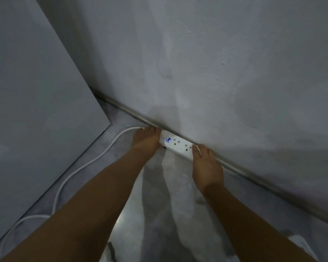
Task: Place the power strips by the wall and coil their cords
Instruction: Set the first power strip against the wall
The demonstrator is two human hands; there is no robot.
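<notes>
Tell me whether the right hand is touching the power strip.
Touching. The head view shows the right hand resting over the right end of the power strip, with no gap visible.

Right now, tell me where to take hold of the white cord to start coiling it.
Grip the white cord close to where it leaves the power strip, beside the left hand, coming from above on the floor side. There it lies free on the floor, and the wall blocks the far side.
</notes>
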